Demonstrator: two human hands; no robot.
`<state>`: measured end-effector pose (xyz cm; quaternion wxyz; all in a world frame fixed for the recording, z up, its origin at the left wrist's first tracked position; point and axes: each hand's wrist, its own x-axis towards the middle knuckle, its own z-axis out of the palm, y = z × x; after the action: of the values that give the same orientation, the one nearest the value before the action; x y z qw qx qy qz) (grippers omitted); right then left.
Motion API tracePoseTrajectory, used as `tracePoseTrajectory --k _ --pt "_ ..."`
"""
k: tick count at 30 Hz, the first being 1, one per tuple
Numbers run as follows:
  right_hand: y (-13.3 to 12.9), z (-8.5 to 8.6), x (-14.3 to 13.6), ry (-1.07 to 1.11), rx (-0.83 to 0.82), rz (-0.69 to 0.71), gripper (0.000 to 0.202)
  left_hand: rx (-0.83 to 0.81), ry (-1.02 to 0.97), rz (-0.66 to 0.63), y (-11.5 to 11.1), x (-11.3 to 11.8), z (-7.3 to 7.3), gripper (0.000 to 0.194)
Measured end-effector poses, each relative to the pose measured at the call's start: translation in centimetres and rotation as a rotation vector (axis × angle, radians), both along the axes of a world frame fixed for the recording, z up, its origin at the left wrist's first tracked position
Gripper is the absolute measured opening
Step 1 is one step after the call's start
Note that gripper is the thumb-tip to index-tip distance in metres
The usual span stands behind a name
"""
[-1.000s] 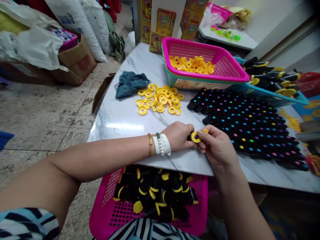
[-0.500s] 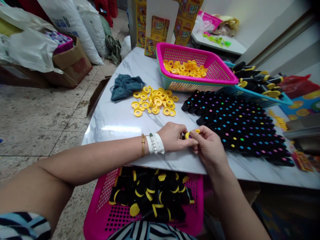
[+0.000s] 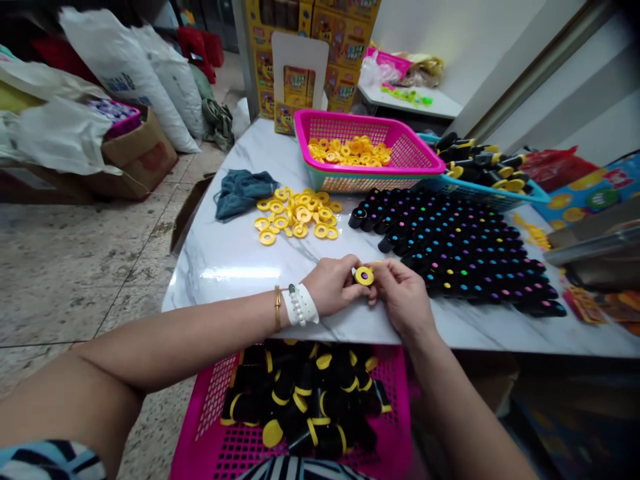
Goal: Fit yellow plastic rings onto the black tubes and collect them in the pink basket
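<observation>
My left hand [image 3: 330,287] is closed round a small black tube, mostly hidden by the fingers. On the tube's end sits a yellow ring cap [image 3: 365,277] with a purple dot in its middle. The fingers of my right hand [image 3: 407,297] pinch the cap's yellow flap at its right side. Beyond the hands lies a loose pile of yellow ring caps [image 3: 303,213]. To the right, black tubes [image 3: 450,247] with coloured dots on their ends stand packed in rows on the marble-patterned table [image 3: 225,257].
Below the table edge, a pink basket [image 3: 190,427] holds black tubes with yellow caps. Behind the pile, another pink basket [image 3: 425,160] contains more yellow caps. A blue basket [image 3: 537,193] of capped tubes stands at right. A dark teal cloth [image 3: 243,193] lies at left.
The view has shifted, so the table appears lower and further left. The yellow ring cap has turned to face me, and its purple centre shows clearly. Both hands still hold the piece.
</observation>
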<state>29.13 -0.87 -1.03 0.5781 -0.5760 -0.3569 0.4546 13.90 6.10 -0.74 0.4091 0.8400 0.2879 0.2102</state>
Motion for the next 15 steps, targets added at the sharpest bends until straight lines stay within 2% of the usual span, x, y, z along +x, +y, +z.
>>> tracePoseTrajectory --k 2,4,7,9,11,13,15 --pt "0.2 0.5 0.7 0.104 -0.068 0.039 0.037 0.018 0.016 -0.015 0.1 0.0 0.0 0.020" --pt "0.5 1.1 1.3 0.127 -0.153 0.159 0.038 0.028 0.022 -0.054 0.1 0.0 0.1 0.017" --pt "0.7 2.0 1.5 -0.065 -0.222 0.352 0.030 0.039 0.045 -0.073 0.1 0.1 0.2 0.014" --pt "0.7 2.3 1.1 -0.297 -0.202 0.318 0.023 0.072 0.092 -0.042 0.3 0.5 0.1 0.018" --pt "0.5 2.3 0.6 -0.490 -0.156 0.225 0.016 0.111 0.150 -0.006 0.5 1.0 0.0 0.023" --pt "0.1 2.0 0.2 -0.571 -0.106 0.154 0.011 0.126 0.192 0.016 0.5 1.5 -0.1 0.025" --pt "-0.5 1.3 0.1 -0.558 -0.072 0.148 0.010 0.105 0.209 0.023 0.4 1.7 0.0 0.026"
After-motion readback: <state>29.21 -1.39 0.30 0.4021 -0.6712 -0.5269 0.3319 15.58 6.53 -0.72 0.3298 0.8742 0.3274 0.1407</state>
